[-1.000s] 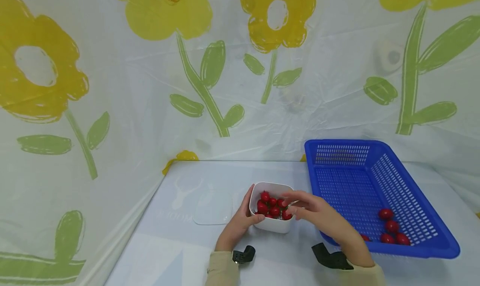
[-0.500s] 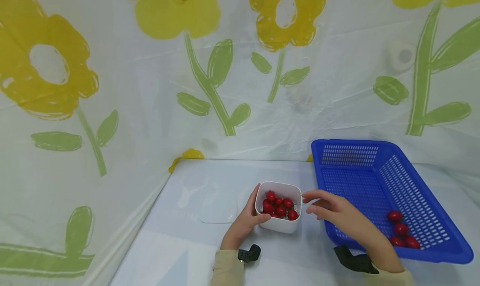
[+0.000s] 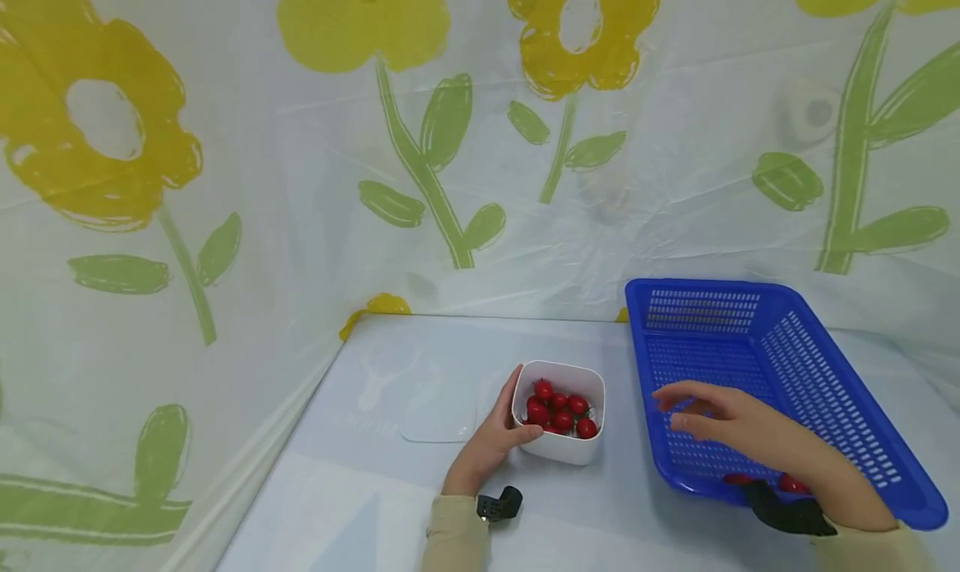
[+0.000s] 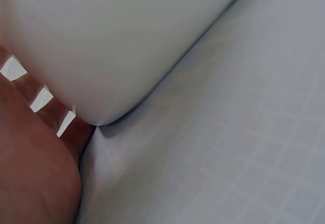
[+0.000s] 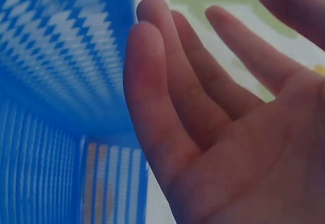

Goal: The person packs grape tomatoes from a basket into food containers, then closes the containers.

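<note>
Loose-fingered right hand above basket

The table is viewed downward, head-high. Lower-centre box and lower-right basket are repeated, close up, in left- and right-wrist views respectively.

The box is plain white, and the tomatoes in it are glossy red with a trace of green. The basket is deep blue, its walls patterned with rows of slots. Behind, the curtain is white, printed with big yellow and mustard flowers, some with white centres, on light green stems with leaves to match. The bench is pale bluish white with faint whitish print and a light blue wedge; the left wrist view shows a grid of paler lines on grey. The sleeves are beige, the wrist straps black.
</note>
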A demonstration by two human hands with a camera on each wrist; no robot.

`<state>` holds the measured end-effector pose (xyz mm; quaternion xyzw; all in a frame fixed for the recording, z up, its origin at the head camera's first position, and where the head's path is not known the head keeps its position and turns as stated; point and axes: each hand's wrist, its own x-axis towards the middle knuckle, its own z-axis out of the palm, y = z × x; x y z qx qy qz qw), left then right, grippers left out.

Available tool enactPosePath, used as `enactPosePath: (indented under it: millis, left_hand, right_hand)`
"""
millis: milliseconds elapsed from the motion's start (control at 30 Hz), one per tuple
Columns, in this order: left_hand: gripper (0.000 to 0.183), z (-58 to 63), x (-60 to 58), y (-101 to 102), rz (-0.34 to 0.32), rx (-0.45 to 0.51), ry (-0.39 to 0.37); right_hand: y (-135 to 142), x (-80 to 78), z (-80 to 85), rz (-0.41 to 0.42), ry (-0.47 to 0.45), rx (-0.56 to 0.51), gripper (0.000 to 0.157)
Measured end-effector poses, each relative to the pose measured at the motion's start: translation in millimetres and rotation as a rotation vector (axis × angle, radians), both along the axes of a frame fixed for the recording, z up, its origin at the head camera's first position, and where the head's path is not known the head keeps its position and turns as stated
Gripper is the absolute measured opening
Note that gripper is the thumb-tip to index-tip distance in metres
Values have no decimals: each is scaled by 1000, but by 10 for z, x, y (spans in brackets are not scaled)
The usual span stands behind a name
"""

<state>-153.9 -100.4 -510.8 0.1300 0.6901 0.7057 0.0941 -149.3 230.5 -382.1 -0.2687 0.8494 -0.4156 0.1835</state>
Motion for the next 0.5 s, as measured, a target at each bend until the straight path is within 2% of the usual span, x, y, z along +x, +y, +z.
enactPosePath:
  millis: [267,400,500]
  left_hand:
    - [78,0,10,-13,14,-28,-15]
    - [79,11,18,-4,1,-7,-12]
    - [79,21,23,-3,-3,3,-8]
  right_hand:
    - [521,-175,-92,196,-155,-70,35]
    - [756,-228,-139,238,-195,-73,35]
    - [866,-270,-155,209,-201,-24,36]
